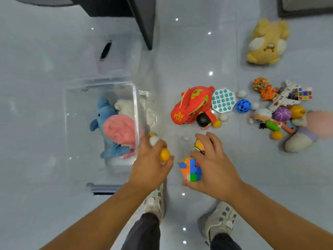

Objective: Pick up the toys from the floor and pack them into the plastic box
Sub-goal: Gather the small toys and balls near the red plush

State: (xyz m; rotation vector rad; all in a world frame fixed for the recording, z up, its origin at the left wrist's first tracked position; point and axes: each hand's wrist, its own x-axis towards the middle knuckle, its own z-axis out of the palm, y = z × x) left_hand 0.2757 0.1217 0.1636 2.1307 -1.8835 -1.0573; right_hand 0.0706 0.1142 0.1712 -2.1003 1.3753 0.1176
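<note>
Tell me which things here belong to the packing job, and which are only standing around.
Job:
plastic box
shark and pink plush inside it
balls in left hand
cube in right hand
red plush
yellow plush
toy plane

Not job:
dark furniture leg
shoes

Both forearms (pixel 100 210) are bare, no sleeves showing. Dark trousers (pixel 144 233) cover the legs, above pale grey-white sneakers (pixel 219 221) with darker grey patches and round white lace dials.

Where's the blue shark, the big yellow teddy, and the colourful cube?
blue shark (pixel 103 112): head view, on its head, inside the plastic box.
yellow teddy (pixel 266 42): head view, on its belly.
colourful cube (pixel 191 168): head view, on its orange face.
</note>
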